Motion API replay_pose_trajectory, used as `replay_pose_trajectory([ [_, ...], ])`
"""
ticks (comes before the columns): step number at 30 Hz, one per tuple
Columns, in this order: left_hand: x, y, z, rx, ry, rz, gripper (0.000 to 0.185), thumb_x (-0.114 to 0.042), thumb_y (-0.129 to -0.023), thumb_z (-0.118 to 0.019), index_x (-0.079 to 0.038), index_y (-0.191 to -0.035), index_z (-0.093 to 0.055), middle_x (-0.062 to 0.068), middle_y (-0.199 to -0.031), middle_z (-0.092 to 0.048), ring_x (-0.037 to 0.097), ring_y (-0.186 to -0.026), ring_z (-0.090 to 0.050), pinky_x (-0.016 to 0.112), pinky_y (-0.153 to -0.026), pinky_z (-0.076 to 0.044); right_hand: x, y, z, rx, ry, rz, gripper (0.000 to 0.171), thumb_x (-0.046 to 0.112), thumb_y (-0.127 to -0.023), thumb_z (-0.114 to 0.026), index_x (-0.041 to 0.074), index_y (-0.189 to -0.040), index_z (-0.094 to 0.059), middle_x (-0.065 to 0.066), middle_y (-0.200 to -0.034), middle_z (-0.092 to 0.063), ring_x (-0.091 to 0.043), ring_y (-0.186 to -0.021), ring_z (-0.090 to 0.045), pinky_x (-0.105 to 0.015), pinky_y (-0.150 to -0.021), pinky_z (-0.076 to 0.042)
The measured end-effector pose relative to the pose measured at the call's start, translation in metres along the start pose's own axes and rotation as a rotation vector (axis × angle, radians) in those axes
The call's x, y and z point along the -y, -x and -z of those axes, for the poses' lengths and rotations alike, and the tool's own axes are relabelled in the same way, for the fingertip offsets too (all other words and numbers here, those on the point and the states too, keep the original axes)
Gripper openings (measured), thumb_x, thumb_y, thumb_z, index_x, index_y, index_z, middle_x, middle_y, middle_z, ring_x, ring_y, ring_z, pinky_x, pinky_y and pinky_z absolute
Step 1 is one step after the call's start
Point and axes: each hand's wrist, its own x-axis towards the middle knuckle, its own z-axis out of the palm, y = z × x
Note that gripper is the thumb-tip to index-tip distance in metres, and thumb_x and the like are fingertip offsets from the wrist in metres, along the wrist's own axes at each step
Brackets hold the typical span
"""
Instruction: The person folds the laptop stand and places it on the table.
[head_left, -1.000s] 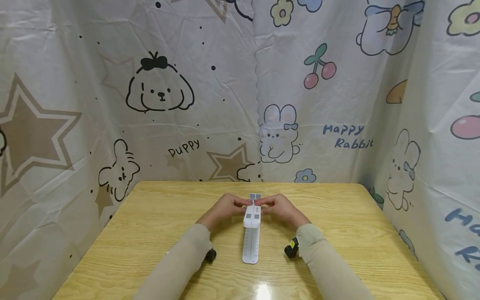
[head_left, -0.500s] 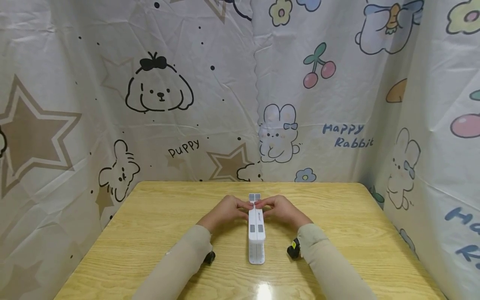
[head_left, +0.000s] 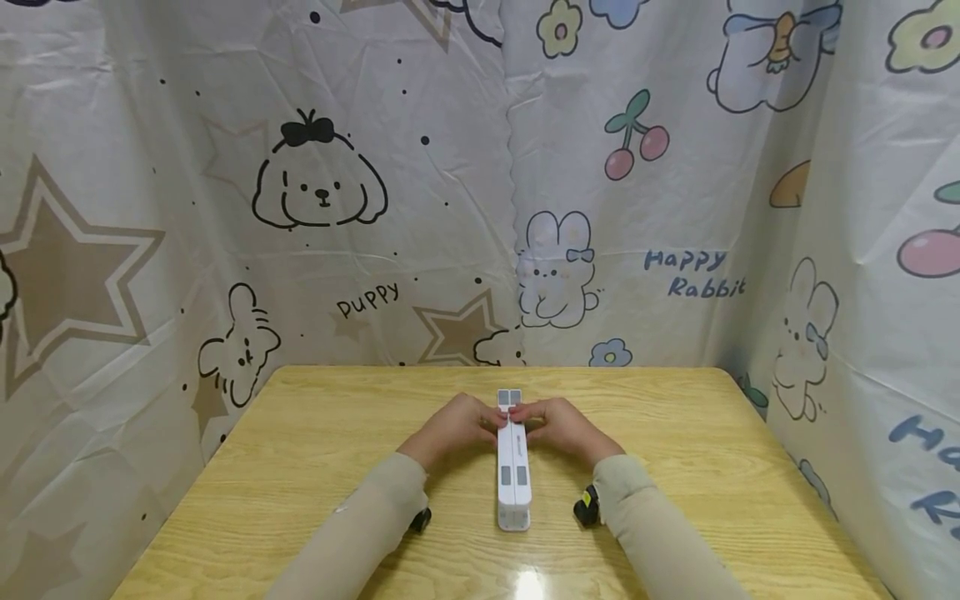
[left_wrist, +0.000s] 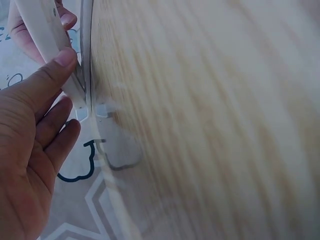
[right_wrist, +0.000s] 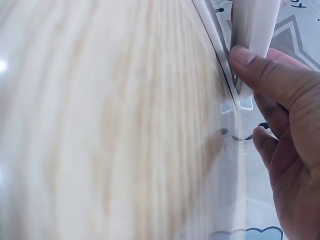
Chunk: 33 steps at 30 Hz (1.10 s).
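Observation:
A white folding laptop stand (head_left: pixel 513 454) with grey pads lies lengthwise in the middle of the table, its two long halves side by side. Its upper bar slopes at a narrow angle over the base, and only a short piece of the base shows at the near end. My left hand (head_left: pixel 459 427) pinches the bar from the left near its far end, thumb on the side in the left wrist view. From the right, my right hand (head_left: pixel 564 429) pinches it at the same height, its thumb (right_wrist: pixel 245 57) against the bar's side in the right wrist view.
The wooden table (head_left: pixel 315 467) has a light yellow grain. A white curtain (head_left: pixel 450 167) printed with cartoon animals hangs behind it and along both sides. A black wrist camera (head_left: pixel 587 506) sits under the right sleeve.
The near end of the stand's upper bar has swung down and toward me, covering more of the base. The stand has straightened, its near end moving slightly right. Both hands keep their hold.

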Motion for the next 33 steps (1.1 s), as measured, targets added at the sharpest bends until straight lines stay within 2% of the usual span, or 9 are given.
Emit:
replay_pose_trajectory([
  [2, -0.001, 0.0, 0.0, 0.006, -0.04, -0.01, 0.03, -0.018, -0.083, -0.086, -0.021, -0.112, -0.08, -0.008, -0.118, -0.075, 0.005, -0.108, -0.069, 0.024, -0.096, -0.055, 0.001, 0.001, 0.0, 0.003, 0.009, 0.012, 0.042, 0.005, -0.08, -0.085, 0.022, -0.118, -0.078, 0.005, -0.137, -0.067, -0.023, -0.134, -0.058, -0.045, -0.116, -0.042],
  [9, -0.004, 0.002, 0.001, 0.025, -0.113, -0.012, 0.021, -0.018, -0.084, -0.085, -0.021, -0.105, -0.082, -0.008, -0.12, -0.074, 0.009, -0.116, -0.068, 0.027, -0.102, -0.053, 0.002, 0.004, 0.001, 0.054, 0.134, 0.135, 0.04, 0.004, -0.083, -0.081, 0.008, -0.122, -0.075, -0.001, -0.141, -0.064, -0.023, -0.137, -0.055, -0.052, -0.126, -0.024],
  [11, -0.004, 0.002, 0.002, 0.03, -0.136, -0.016, 0.021, -0.019, -0.084, -0.084, -0.021, -0.104, -0.082, -0.007, -0.122, -0.074, 0.01, -0.118, -0.067, 0.027, -0.103, -0.052, 0.002, 0.004, 0.001, 0.064, 0.153, 0.153, 0.04, 0.003, -0.084, -0.08, 0.007, -0.123, -0.074, -0.002, -0.141, -0.064, -0.023, -0.137, -0.055, -0.053, -0.126, -0.022],
  [16, -0.003, 0.001, 0.002, 0.041, -0.161, -0.033, 0.022, -0.02, -0.084, -0.084, -0.02, -0.106, -0.082, -0.007, -0.122, -0.074, 0.011, -0.12, -0.066, 0.026, -0.103, -0.052, 0.006, 0.003, 0.003, 0.08, 0.203, 0.168, 0.042, 0.003, -0.084, -0.08, 0.006, -0.125, -0.073, -0.004, -0.142, -0.063, -0.024, -0.138, -0.054, -0.054, -0.125, -0.024],
  [22, -0.002, 0.001, 0.001, 0.053, -0.131, -0.034, 0.023, -0.019, -0.085, -0.084, -0.018, -0.107, -0.082, -0.005, -0.123, -0.074, 0.012, -0.121, -0.066, 0.027, -0.105, -0.051, 0.016, 0.005, 0.005, 0.105, 0.282, 0.205, 0.043, 0.005, -0.085, -0.079, 0.004, -0.127, -0.071, -0.009, -0.142, -0.062, -0.027, -0.137, -0.055, -0.057, -0.123, -0.026],
  [24, -0.003, 0.001, 0.001, 0.058, -0.139, -0.057, 0.023, -0.019, -0.085, -0.083, -0.017, -0.108, -0.081, -0.002, -0.123, -0.074, 0.014, -0.12, -0.066, 0.028, -0.105, -0.052, 0.02, 0.006, 0.005, 0.118, 0.314, 0.196, 0.042, 0.007, -0.087, -0.078, 0.006, -0.128, -0.071, -0.008, -0.143, -0.062, -0.026, -0.138, -0.054, -0.056, -0.124, -0.026],
  [30, -0.009, 0.004, 0.001, 0.066, -0.165, -0.099, 0.019, -0.017, -0.089, -0.08, -0.012, -0.107, -0.08, 0.001, -0.115, -0.077, 0.018, -0.118, -0.068, 0.031, -0.104, -0.053, 0.028, 0.01, 0.004, 0.115, 0.483, 0.252, 0.033, 0.012, -0.09, -0.077, 0.008, -0.123, -0.074, -0.009, -0.14, -0.065, -0.03, -0.135, -0.057, -0.06, -0.121, -0.03],
  [33, -0.012, 0.006, 0.0, 0.061, -0.167, -0.086, 0.017, -0.015, -0.089, -0.08, -0.011, -0.106, -0.079, 0.0, -0.114, -0.077, 0.016, -0.114, -0.069, 0.03, -0.101, -0.054, 0.029, 0.013, 0.002, 0.079, 0.575, 0.281, 0.027, 0.015, -0.09, -0.078, 0.01, -0.117, -0.076, -0.006, -0.135, -0.068, -0.026, -0.129, -0.061, -0.052, -0.117, -0.04],
])
